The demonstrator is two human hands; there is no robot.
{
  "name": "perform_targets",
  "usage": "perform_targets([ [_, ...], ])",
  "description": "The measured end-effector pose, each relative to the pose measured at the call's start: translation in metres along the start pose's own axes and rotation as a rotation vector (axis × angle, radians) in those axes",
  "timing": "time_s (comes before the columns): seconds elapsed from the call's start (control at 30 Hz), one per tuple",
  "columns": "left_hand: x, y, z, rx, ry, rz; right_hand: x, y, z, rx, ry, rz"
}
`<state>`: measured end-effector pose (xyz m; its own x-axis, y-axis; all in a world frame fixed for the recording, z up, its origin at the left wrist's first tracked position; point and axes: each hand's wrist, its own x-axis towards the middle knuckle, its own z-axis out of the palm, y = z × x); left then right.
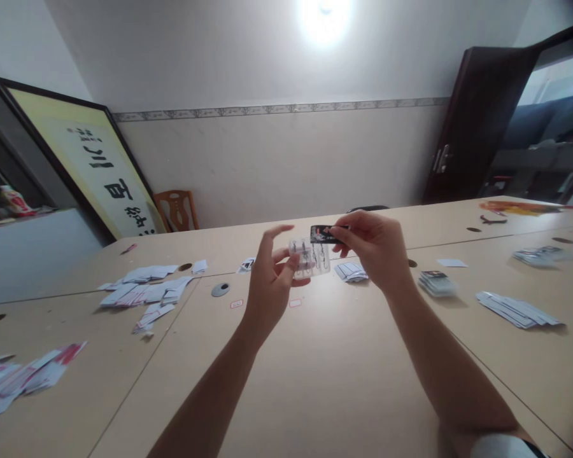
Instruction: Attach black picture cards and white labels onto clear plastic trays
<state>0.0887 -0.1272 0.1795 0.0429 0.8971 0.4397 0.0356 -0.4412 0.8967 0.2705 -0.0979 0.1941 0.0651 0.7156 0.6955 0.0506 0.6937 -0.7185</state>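
My left hand [277, 270] grips a small clear plastic case [310, 259] between thumb and fingers, its index finger raised off it. Rows of small dark metal pieces, perhaps fishing hooks, show through the case. My right hand [370, 245] pinches a black printed card [322, 234] with white and red marks. The card sits at the case's upper right edge, overlapping it in view; whether they touch I cannot tell. Both are held above the table [325, 356]. Behind my right hand lies a fanned stack of white slips [351, 272].
Piles of white paper slips [146, 289] lie at left, with more slips [28, 375] nearer. At right are a stack of clear cases [436, 284], a row of flat packets [518, 310] and further cases [542, 256]. Two small red-bordered labels [237, 304] and a round grommet [221, 290] are mid-table.
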Motion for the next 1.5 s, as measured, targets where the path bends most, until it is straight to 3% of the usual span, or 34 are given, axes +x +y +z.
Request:
perform_targets([
  [0.1,-0.001,0.001,0.003,-0.017,0.040,0.003,0.000,-0.006,-0.006,0.041,0.044,-0.016],
  [0.33,-0.002,0.002,0.001,-0.068,-0.014,0.031,-0.008,-0.013,0.002,0.084,-0.156,0.073],
  [0.6,-0.007,0.007,0.004,-0.116,-0.090,0.039,-0.018,-0.021,0.010,-0.115,-0.053,-0.011],
  [0.9,-0.012,0.012,0.002,-0.197,-0.157,0.017,-0.025,-0.029,0.011,-0.179,-0.005,-0.059],
  [1.5,-0.015,0.018,0.003,-0.167,-0.121,0.037,-0.030,-0.034,0.012,-0.220,0.011,-0.088],
])
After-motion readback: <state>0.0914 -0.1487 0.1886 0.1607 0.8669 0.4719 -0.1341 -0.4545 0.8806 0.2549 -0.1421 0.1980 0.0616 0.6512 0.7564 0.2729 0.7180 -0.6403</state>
